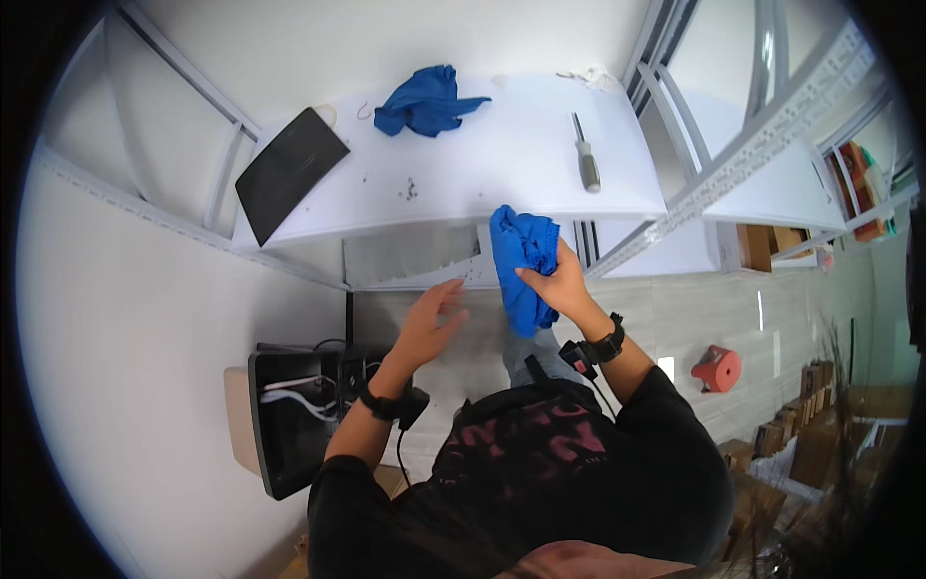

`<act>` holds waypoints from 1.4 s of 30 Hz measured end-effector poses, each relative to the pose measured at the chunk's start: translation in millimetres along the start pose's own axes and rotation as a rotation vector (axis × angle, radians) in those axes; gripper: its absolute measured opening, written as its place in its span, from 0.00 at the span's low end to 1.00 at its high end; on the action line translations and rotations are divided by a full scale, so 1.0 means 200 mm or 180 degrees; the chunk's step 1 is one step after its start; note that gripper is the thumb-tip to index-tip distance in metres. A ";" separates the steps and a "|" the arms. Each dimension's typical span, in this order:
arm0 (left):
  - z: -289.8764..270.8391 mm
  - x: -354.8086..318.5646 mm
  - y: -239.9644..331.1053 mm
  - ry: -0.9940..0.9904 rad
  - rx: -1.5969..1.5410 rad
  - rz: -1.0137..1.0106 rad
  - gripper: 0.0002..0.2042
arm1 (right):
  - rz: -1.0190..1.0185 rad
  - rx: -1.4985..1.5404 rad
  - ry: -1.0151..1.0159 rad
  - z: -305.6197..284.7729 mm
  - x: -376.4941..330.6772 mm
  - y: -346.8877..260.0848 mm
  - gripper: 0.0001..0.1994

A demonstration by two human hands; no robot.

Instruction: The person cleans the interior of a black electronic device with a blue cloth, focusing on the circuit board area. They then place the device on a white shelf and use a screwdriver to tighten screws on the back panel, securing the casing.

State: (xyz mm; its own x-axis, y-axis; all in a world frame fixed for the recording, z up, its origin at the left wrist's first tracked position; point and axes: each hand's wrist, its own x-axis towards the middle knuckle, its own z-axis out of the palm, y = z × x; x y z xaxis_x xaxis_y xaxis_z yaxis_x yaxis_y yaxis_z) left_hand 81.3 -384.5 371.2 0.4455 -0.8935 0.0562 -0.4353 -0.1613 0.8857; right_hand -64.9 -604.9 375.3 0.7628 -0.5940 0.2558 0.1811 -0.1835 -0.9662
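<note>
My right hand (560, 280) grips a bunched blue cloth (521, 256) just in front of the white shelf's near edge. The cloth is folded over on itself and hangs down toward my leg. To the left of it, my left hand (433, 323) hovers with nothing in it, fingers apart, below the shelf's edge. Another blue cloth (424, 102) lies crumpled toward the back of the white shelf (502, 164). A screwdriver (586, 159) with a grey handle rests on the right part of that shelf.
A flat black panel (291, 176) lies at the shelf's left end, overhanging its front edge. Small dark bits (409, 189) are scattered nearby. Perforated metal uprights (752, 125) frame the right side. A black bin (294, 420) with cables stands lower left. A red stool (717, 369) is on the floor.
</note>
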 end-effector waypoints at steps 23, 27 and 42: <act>0.14 1.50 -0.24 0.0254 0.0136 -0.0443 0.42 | 0.1266 0.0025 0.0920 -0.23 1.02 0.59 0.27; 0.15 1.51 -0.17 0.0233 0.0645 0.0009 0.42 | 0.1014 -0.0798 0.0986 -0.20 1.05 0.61 0.27; 0.28 1.45 -0.12 0.0314 0.2553 0.0250 0.36 | 0.0503 -0.3257 0.1079 -0.71 0.86 0.48 0.31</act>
State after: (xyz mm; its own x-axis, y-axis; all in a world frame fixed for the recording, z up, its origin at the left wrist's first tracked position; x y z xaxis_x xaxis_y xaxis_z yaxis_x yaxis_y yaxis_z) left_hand 177.0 -663.8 339.6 0.4410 -0.8797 0.1778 -0.8797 -0.3845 0.2797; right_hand -4.1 -836.7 331.6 0.4928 -0.8245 0.2783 -0.6262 -0.5581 -0.5444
